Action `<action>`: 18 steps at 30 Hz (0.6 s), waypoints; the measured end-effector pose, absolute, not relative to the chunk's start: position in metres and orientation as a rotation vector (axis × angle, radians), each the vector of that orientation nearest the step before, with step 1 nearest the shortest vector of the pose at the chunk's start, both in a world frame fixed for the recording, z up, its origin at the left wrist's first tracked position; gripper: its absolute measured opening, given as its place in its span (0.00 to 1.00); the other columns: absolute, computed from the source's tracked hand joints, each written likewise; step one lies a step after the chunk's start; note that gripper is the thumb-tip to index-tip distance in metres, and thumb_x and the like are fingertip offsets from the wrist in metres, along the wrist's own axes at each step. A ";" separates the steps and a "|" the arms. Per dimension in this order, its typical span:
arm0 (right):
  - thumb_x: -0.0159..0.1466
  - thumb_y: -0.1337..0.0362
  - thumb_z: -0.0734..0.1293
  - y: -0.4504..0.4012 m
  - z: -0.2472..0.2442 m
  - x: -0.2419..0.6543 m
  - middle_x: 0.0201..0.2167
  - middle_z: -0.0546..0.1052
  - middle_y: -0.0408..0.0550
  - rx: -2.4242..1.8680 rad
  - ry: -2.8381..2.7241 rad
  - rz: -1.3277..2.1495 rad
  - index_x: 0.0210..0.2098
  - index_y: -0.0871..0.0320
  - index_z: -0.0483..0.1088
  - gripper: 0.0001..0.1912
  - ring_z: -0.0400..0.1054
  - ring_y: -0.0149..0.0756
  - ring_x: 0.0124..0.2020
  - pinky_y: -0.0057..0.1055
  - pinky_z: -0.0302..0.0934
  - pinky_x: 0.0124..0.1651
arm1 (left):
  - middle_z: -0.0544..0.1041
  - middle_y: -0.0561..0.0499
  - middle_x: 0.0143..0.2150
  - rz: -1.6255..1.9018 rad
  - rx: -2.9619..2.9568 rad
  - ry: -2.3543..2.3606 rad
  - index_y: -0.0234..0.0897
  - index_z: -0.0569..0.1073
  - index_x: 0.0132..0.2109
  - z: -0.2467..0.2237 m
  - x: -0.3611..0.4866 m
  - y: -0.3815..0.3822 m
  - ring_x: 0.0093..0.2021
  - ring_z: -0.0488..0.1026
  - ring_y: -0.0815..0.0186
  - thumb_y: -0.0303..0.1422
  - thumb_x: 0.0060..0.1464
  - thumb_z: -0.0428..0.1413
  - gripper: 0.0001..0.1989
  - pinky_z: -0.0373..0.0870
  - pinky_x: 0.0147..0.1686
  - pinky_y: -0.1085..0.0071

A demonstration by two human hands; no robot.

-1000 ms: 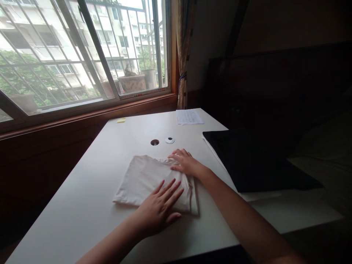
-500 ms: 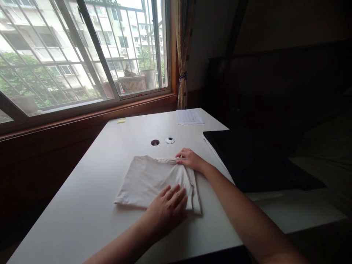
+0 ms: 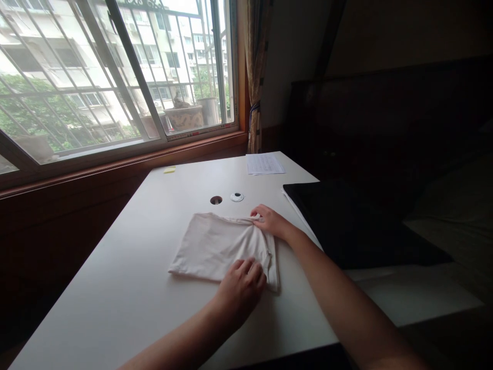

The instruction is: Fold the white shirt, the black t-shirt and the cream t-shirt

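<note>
A folded white garment [image 3: 215, 246] lies on the white desk in front of me, slightly wrinkled, with layered edges and a small opening at its right end. My right hand [image 3: 269, 221] pinches its far edge near the right corner, and creases run from those fingers across the fabric. At the near edge, my left hand [image 3: 242, 288] has its fingers bent and drawn together on the cloth. Its fingertips are partly hidden from me, but they appear to grip the fabric.
The white desk [image 3: 127, 257] carries a cable hole [image 3: 216, 200], a round white cap [image 3: 236, 197], printed papers [image 3: 265, 164] and yellow sticky notes [image 3: 169, 169]. Black cloth [image 3: 346, 221] lies along its right side. Beyond the desk are a barred window [image 3: 115, 77] and a tied curtain [image 3: 256, 82].
The garment has shifted slightly right and away from me. My left fingers, flat and spread before, have curled in on the near edge. My right hand has moved slightly with the far edge.
</note>
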State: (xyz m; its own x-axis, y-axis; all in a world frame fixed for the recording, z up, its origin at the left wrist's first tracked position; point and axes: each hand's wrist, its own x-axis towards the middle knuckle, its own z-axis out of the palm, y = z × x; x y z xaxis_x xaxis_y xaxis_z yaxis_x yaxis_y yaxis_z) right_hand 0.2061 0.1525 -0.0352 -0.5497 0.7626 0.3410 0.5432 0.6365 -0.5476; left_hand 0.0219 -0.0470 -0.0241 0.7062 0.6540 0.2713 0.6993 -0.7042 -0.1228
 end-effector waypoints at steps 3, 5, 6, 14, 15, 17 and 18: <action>0.62 0.75 0.67 0.157 -0.038 0.208 0.43 0.73 0.48 -1.043 -2.286 0.454 0.43 0.56 0.74 0.12 0.69 0.40 0.45 0.37 0.63 0.54 | 0.68 0.42 0.69 -0.399 -2.615 -1.109 0.38 0.72 0.61 -0.022 0.001 -0.042 0.70 0.61 0.45 0.30 0.67 0.53 0.17 0.66 0.62 0.48; 0.61 0.77 0.66 0.159 -0.040 0.210 0.43 0.73 0.49 -1.064 -2.282 0.428 0.41 0.55 0.75 0.13 0.68 0.42 0.47 0.38 0.62 0.56 | 0.64 0.41 0.72 -0.369 -2.581 -1.218 0.40 0.64 0.69 -0.019 -0.014 -0.039 0.71 0.59 0.45 0.26 0.65 0.53 0.26 0.63 0.64 0.47; 0.61 0.78 0.65 0.159 -0.040 0.211 0.43 0.73 0.49 -1.073 -2.280 0.423 0.41 0.55 0.75 0.14 0.68 0.42 0.47 0.39 0.61 0.57 | 0.64 0.41 0.71 -0.340 -2.575 -1.278 0.39 0.61 0.71 -0.019 -0.021 -0.037 0.71 0.59 0.46 0.24 0.64 0.52 0.29 0.64 0.64 0.48; 0.59 0.74 0.67 0.154 -0.032 0.216 0.46 0.71 0.48 -1.155 -2.283 0.555 0.46 0.56 0.74 0.16 0.68 0.35 0.39 0.31 0.63 0.46 | 0.74 0.44 0.65 -0.277 -2.620 -1.309 0.37 0.72 0.64 -0.030 -0.094 -0.016 0.64 0.72 0.53 0.19 0.63 0.49 0.24 0.72 0.61 0.55; 0.58 0.73 0.68 0.151 -0.028 0.215 0.46 0.72 0.48 -1.147 -2.306 0.632 0.46 0.56 0.74 0.17 0.68 0.35 0.38 0.30 0.63 0.45 | 0.74 0.45 0.65 -0.289 -2.612 -1.300 0.37 0.71 0.64 -0.032 -0.109 -0.013 0.64 0.72 0.53 0.19 0.64 0.48 0.25 0.72 0.62 0.54; 0.56 0.70 0.71 0.144 -0.018 0.213 0.46 0.75 0.47 -1.110 -2.368 0.870 0.46 0.55 0.75 0.18 0.69 0.35 0.37 0.29 0.63 0.41 | 0.74 0.46 0.65 -0.327 -2.567 -1.316 0.40 0.71 0.65 -0.035 -0.140 -0.008 0.66 0.70 0.52 0.18 0.63 0.48 0.27 0.70 0.63 0.52; 0.56 0.68 0.72 0.141 -0.013 0.212 0.46 0.76 0.47 -1.085 -2.401 1.007 0.46 0.55 0.76 0.17 0.69 0.34 0.36 0.28 0.63 0.39 | 0.73 0.46 0.66 -0.339 -2.535 -1.340 0.42 0.70 0.66 -0.036 -0.156 -0.005 0.67 0.67 0.51 0.18 0.63 0.47 0.28 0.70 0.64 0.50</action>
